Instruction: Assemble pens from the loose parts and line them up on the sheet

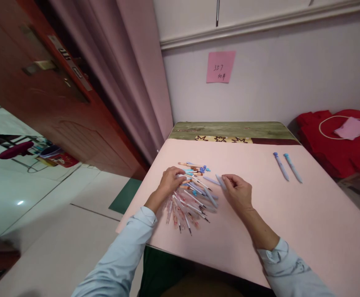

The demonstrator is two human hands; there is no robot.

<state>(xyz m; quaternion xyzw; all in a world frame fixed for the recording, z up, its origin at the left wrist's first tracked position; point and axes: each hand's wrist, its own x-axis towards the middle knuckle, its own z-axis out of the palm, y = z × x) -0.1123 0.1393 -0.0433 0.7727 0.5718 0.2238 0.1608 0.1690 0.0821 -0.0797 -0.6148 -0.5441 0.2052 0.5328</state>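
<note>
On the left half of the table lies a loose pile of pen parts: white pen refills (195,200) with dark tips, clear pink-patterned tubes (175,214), pale blue and purple barrels, and small blue tops (203,169). My left hand (169,182) reaches over the pile's left side, thumb and forefinger curled around a white refill; their exact contact is partly hidden. Just right of the pile, my right hand (238,192) pinches a pale blue pen barrel (220,181) between thumb and fingers. Two whole pens, one purple (281,166) and one light blue (292,168), lie side by side farther right.
Pale pink paper (248,159) covers the table, with a green wood-patterned strip (186,131) at its back edge. A red cloth-covered item (325,148) stands at the right. A pink note (220,67) is on the wall; a brown door (74,103) and curtain (127,62) are left.
</note>
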